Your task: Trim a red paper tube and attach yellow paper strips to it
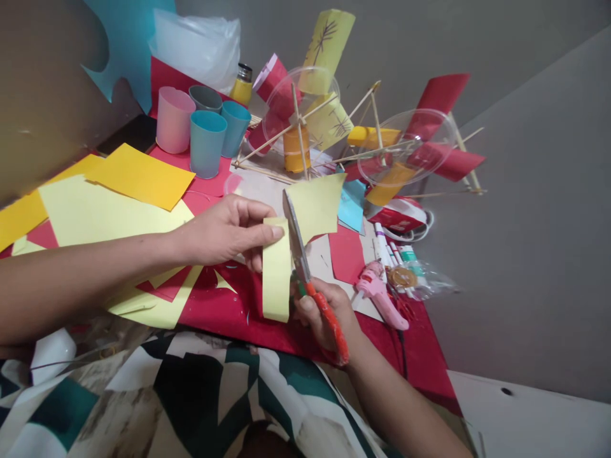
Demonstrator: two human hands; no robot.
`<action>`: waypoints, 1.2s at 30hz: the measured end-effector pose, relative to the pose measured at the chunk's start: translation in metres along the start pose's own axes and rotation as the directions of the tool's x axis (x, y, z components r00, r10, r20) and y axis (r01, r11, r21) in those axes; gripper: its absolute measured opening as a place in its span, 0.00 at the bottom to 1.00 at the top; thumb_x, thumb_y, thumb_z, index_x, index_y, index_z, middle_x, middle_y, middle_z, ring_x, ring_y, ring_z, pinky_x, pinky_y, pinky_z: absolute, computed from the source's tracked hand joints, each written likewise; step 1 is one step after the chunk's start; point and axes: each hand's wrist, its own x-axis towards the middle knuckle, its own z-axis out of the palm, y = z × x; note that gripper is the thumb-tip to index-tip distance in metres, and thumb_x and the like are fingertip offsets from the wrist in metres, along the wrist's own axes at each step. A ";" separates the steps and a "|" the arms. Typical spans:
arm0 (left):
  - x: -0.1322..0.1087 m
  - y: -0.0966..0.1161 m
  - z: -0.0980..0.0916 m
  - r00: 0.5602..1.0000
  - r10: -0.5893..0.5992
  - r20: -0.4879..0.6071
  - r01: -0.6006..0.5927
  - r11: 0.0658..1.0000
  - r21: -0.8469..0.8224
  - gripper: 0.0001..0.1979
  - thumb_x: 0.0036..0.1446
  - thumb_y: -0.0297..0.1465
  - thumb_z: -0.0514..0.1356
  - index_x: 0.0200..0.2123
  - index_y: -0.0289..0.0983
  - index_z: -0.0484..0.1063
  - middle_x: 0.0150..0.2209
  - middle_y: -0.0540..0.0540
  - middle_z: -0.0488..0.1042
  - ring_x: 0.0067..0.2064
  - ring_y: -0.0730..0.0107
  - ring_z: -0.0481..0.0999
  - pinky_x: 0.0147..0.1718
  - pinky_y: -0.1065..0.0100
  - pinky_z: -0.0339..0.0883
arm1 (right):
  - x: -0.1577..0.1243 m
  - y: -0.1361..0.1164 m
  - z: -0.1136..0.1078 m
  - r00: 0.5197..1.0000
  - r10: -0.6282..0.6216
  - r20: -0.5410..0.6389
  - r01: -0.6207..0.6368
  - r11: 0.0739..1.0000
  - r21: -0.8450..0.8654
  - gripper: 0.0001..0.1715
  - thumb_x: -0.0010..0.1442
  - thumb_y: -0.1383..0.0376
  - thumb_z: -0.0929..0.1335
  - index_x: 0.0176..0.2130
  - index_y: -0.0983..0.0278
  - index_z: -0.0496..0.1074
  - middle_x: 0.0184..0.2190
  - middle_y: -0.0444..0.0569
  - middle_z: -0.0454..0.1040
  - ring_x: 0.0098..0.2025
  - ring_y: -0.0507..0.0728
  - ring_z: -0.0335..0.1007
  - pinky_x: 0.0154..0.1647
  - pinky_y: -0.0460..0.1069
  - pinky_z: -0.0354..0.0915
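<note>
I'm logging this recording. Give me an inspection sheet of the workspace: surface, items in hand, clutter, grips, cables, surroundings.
Surface: red-covered table, largely covered with paper pieces.
Items in hand: pale yellow strip; scissors, blades pointing away from the wearer, beside the strip.
Clutter: four cups, pink glue gun, markers, clear plastic bag, two stick-and-paper structures.
Grips: left hand pinches the strip; right hand holds the scissors by the handles.
Cables: dark cord below the glue gun; white cord looped behind the markers. Connections: cannot tell.
Surroundings: grey wall; patterned fabric below the table edge.
</note>
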 end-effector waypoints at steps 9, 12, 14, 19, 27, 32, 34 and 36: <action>0.009 0.011 -0.023 0.987 0.067 -0.148 -0.079 0.994 -0.078 0.08 0.55 0.29 0.60 0.24 0.35 0.69 0.19 0.51 0.72 0.17 0.77 0.70 0.16 0.76 0.64 | 0.000 0.003 -0.009 0.995 0.089 -0.040 -0.086 0.993 0.077 0.26 0.66 0.45 0.62 0.35 0.64 0.71 0.19 0.41 0.63 0.20 0.51 0.63 0.23 0.46 0.63; 0.011 0.021 -0.034 0.964 0.109 -0.241 -0.153 0.972 -0.175 0.10 0.56 0.26 0.58 0.23 0.36 0.62 0.17 0.56 0.64 0.17 0.83 0.62 0.17 0.78 0.61 | 0.003 -0.006 -0.007 0.988 0.142 0.054 -0.145 0.987 0.067 0.28 0.65 0.44 0.63 0.29 0.64 0.68 0.18 0.40 0.60 0.19 0.49 0.59 0.20 0.45 0.59; 0.011 0.029 -0.042 0.945 0.140 -0.295 -0.208 0.954 -0.214 0.10 0.57 0.25 0.57 0.24 0.37 0.59 0.18 0.56 0.62 0.20 0.83 0.60 0.21 0.79 0.61 | 0.007 -0.013 -0.004 0.973 0.192 0.125 -0.200 0.978 0.052 0.31 0.63 0.41 0.63 0.27 0.64 0.67 0.17 0.40 0.60 0.18 0.48 0.58 0.19 0.44 0.58; 0.010 0.044 -0.063 0.826 0.294 -0.480 -0.396 0.910 -0.124 0.08 0.58 0.26 0.55 0.28 0.38 0.59 0.25 0.52 0.63 0.30 0.79 0.64 0.31 0.76 0.65 | 0.020 -0.029 -0.002 0.939 0.250 0.238 -0.288 0.947 0.140 0.37 0.62 0.37 0.60 0.29 0.66 0.71 0.13 0.38 0.59 0.15 0.48 0.59 0.18 0.44 0.64; 0.012 0.045 -0.101 0.793 0.343 -0.504 -0.329 0.937 0.120 0.27 0.45 0.46 0.64 0.27 0.39 0.48 0.22 0.55 0.57 0.33 0.79 0.62 0.30 0.75 0.63 | 0.032 -0.037 -0.005 0.852 0.319 0.414 -0.501 0.726 0.471 0.37 0.56 0.35 0.65 0.28 0.67 0.73 0.13 0.36 0.56 0.13 0.45 0.50 0.16 0.44 0.65; 0.013 0.036 -0.114 0.749 0.273 -0.604 -0.115 0.951 0.287 0.26 0.47 0.55 0.62 0.31 0.39 0.57 0.23 0.63 0.69 0.31 0.86 0.66 0.29 0.78 0.66 | 0.024 -0.033 -0.007 0.869 0.286 0.404 -0.483 0.674 0.559 0.37 0.54 0.35 0.66 0.27 0.67 0.73 0.14 0.36 0.57 0.12 0.45 0.50 0.14 0.43 0.64; 0.018 0.028 -0.117 0.735 0.292 -0.612 -0.081 0.934 0.349 0.21 0.54 0.52 0.59 0.32 0.39 0.62 0.22 0.60 0.70 0.31 0.82 0.69 0.29 0.74 0.69 | 0.019 -0.031 -0.007 0.876 0.259 0.408 -0.467 0.673 0.574 0.36 0.56 0.36 0.65 0.28 0.68 0.73 0.14 0.36 0.56 0.12 0.45 0.50 0.14 0.43 0.63; 0.024 0.021 -0.120 0.595 0.404 -0.695 -0.013 0.869 0.494 0.10 0.53 0.39 0.60 0.31 0.38 0.66 0.24 0.54 0.72 0.29 0.76 0.72 0.29 0.68 0.71 | 0.012 -0.031 -0.009 0.874 0.245 0.419 -0.464 0.675 0.574 0.36 0.57 0.37 0.65 0.29 0.68 0.73 0.14 0.36 0.56 0.13 0.45 0.50 0.14 0.43 0.64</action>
